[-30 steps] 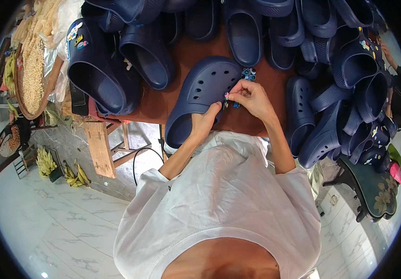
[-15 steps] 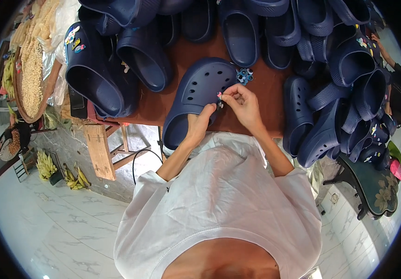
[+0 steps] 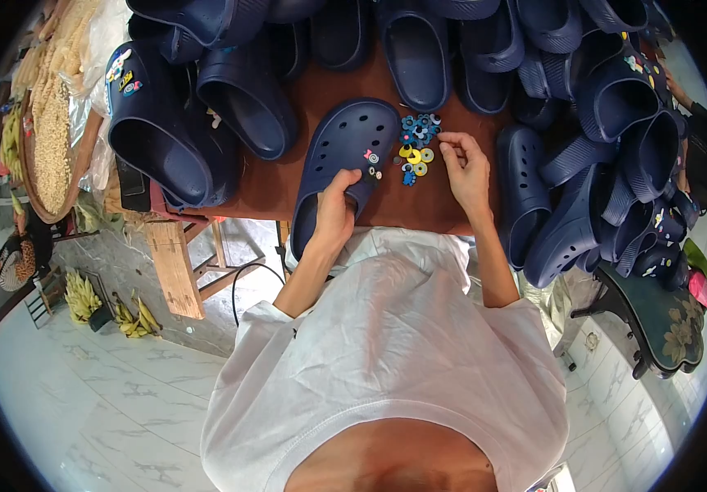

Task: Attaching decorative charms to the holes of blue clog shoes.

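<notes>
2 small charms [image 3: 372, 161] already sit on the perforated top of the navy clog [image 3: 338, 168], near its outer edge, so the decorating looks started but far from finished: most of the holes across the toe remain bare. The clog lies toe-away on the brown bench [image 3: 337, 94], directly in front of the person. The left hand [image 3: 335, 215] rests on the clog's heel end, thumb and fingers wrapped over the rim and clamped on it to steady it. The right hand [image 3: 466, 170] hovers just beside a loose heap of blue and yellow charms [image 3: 416, 146] on the bench, between the clog and the right-hand stack of shoes; its fingertips are pinched together, though whether they grip a charm is too small to tell. The heap holds many pieces yet to be fitted.

Around the work, piles of navy clogs [image 3: 583, 189] crowd the far and right sides of the bench; a few on the right and 1 large clog at the left [image 3: 152, 139] carry charms, while most appear plain. My judgement: an early stage on this shoe, with plenty left.
</notes>
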The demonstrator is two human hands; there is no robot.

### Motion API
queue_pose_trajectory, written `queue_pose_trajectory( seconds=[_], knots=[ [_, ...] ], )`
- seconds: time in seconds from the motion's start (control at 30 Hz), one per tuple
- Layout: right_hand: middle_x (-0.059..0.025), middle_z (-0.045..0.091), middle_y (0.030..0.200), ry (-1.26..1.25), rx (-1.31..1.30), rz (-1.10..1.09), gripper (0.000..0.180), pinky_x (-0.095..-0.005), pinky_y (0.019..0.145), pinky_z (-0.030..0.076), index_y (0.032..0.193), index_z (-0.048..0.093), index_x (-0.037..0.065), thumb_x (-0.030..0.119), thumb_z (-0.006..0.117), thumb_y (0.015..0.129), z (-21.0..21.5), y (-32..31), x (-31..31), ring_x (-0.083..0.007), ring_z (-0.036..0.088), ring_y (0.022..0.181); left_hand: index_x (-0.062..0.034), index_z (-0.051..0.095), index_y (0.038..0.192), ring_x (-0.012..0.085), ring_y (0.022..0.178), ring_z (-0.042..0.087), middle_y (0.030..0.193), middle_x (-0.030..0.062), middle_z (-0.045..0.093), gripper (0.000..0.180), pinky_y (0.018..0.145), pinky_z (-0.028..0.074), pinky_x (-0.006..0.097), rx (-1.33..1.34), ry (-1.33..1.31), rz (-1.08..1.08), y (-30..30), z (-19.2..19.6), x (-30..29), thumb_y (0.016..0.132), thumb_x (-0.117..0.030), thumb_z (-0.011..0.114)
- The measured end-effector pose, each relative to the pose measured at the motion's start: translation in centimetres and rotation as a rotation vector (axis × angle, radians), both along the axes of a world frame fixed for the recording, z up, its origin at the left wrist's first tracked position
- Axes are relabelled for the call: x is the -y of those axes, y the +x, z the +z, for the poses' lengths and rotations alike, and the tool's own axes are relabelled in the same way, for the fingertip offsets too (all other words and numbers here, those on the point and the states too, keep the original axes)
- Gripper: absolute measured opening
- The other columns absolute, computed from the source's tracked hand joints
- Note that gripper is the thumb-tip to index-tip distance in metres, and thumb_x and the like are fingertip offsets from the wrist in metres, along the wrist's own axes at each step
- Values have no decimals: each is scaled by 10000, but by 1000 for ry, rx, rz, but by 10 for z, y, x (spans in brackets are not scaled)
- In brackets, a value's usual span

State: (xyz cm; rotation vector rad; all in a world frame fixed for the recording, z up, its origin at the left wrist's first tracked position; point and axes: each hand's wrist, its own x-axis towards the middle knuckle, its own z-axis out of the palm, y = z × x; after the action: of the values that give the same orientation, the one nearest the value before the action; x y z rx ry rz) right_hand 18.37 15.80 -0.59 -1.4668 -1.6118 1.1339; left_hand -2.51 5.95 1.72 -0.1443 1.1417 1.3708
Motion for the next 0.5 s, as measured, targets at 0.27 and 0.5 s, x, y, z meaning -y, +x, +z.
queue_pose_trajectory(
  seconds=[0.27,0.5],
  knots=[
    [-80,658,940,22,213,109,113,-326,687,542,1001,668,44,92,678,899,10,-5,1,-195,676,785,46,604,1129,209,1010,639,1079,107,665,305,957,499,349,3,-1,6,0,1,0,844,-63,614],
    [-85,647,914,137,425,230,172,-366,683,531,1000,638,63,121,725,864,9,-4,7,-225,676,754,54,615,1089,219,1005,642,1071,116,666,273,967,502,359,19,68,13,1,-2,0,836,-48,607]
  ],
)
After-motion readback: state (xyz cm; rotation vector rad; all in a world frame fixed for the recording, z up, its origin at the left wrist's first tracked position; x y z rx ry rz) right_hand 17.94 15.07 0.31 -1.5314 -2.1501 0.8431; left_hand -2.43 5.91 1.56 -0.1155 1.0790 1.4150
